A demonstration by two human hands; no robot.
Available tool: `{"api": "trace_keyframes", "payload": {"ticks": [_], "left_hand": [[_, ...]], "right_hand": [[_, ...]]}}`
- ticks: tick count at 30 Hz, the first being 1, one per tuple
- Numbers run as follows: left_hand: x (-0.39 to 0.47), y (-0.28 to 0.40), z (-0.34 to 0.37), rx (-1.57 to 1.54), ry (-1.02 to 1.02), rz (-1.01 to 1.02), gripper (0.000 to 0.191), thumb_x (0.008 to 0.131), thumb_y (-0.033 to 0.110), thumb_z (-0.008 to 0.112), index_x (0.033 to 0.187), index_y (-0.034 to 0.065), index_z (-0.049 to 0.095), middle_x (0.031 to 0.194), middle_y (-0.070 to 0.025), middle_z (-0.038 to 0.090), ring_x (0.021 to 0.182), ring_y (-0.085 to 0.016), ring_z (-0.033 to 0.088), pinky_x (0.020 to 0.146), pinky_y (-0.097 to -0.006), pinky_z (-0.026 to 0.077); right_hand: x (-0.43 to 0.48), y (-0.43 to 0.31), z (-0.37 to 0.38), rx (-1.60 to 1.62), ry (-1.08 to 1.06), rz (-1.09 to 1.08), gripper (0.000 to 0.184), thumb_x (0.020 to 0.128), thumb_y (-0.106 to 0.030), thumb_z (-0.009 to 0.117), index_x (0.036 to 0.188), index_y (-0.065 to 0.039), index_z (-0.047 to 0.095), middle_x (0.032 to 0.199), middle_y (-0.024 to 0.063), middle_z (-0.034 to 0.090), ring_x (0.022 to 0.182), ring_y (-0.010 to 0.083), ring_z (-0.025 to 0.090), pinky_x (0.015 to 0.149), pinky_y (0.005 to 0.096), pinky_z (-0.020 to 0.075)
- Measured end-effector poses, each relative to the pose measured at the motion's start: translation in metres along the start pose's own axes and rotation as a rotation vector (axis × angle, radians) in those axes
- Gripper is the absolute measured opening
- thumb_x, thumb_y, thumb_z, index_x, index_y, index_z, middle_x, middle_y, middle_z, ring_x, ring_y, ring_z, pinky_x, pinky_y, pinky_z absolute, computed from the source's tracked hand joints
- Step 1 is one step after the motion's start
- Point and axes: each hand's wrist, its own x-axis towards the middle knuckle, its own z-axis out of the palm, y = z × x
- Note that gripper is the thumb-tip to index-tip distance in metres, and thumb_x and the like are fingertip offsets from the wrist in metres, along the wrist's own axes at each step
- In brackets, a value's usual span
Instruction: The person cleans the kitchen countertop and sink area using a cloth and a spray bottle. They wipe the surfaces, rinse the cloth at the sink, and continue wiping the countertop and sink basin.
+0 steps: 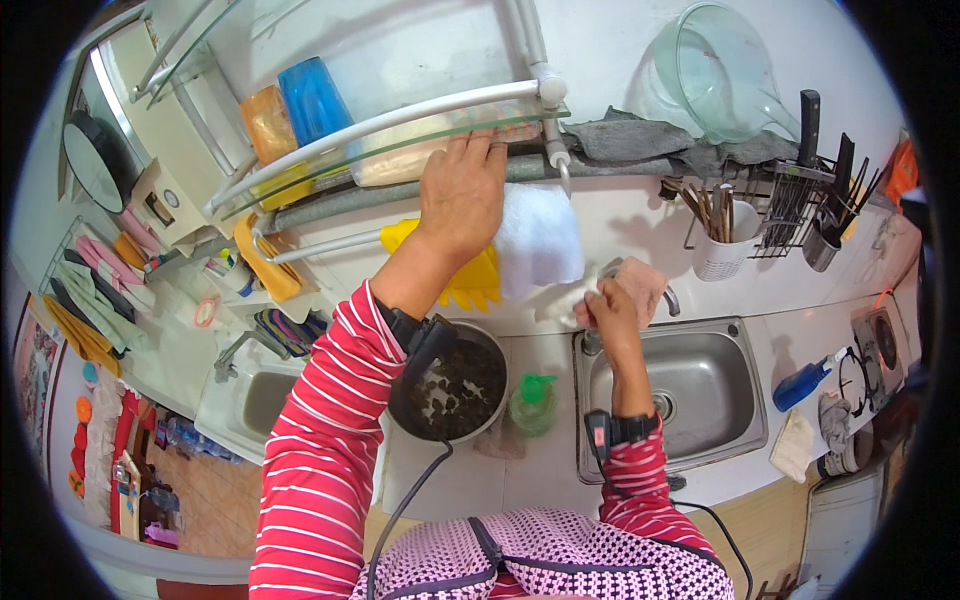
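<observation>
My left hand (463, 191) is raised to the wall rack, back of the hand towards me. Its fingertips meet the edge of the glass shelf (420, 142) beside a translucent plastic package (401, 154); whether they grip anything is hidden. Below that hand, yellow rubber gloves (472, 277) and a white towel (536, 236) hang from the rack's rail. Over the back edge of the steel sink (679, 390), my right hand (615, 311) pinches a pinkish cloth (643, 289) close to the faucet (672, 301). A blurred whitish thing (566, 301) lies just left of those fingers.
A pot (491, 337) of dark pieces in liquid and a green-topped pump bottle (534, 409) stand left of the sink. Chopsticks fill a white holder (724, 251); knives sit in a wire rack (802, 195). Farther right are a blue spray bottle (802, 384) and a folded cloth (793, 446).
</observation>
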Motion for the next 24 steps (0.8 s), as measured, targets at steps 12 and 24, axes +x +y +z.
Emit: {"api": "trace_keyframes", "payload": {"ticks": [12,24], "left_hand": [[0.0,-0.003,-0.015,-0.055,0.022,0.091,0.019,0.084,0.009,0.06,0.102,0.0038,0.067,0.127,-0.0155,0.065,0.116,-0.036,0.062,0.096,-0.0468,0.051],[-0.127,0.288,-0.053,-1.826,-0.537,-0.544,0.041,0.096,0.021,0.067,0.129,-0.003,0.059,0.119,-0.0149,0.07,0.106,-0.022,0.066,0.091,-0.0354,0.052]], "right_hand": [[-0.13,-0.048,-0.086,0.039,-0.006,-0.156,0.026,0.096,-0.015,0.057,0.12,-0.006,0.064,0.107,-0.0004,0.068,0.096,0.0102,0.064,0.082,0.0287,0.0499],[-0.3,-0.059,-0.141,0.352,0.164,-0.211,0.047,0.088,-0.011,0.056,0.134,0.0,0.058,0.125,0.0064,0.066,0.119,0.0188,0.061,0.108,0.0366,0.0441]]}}
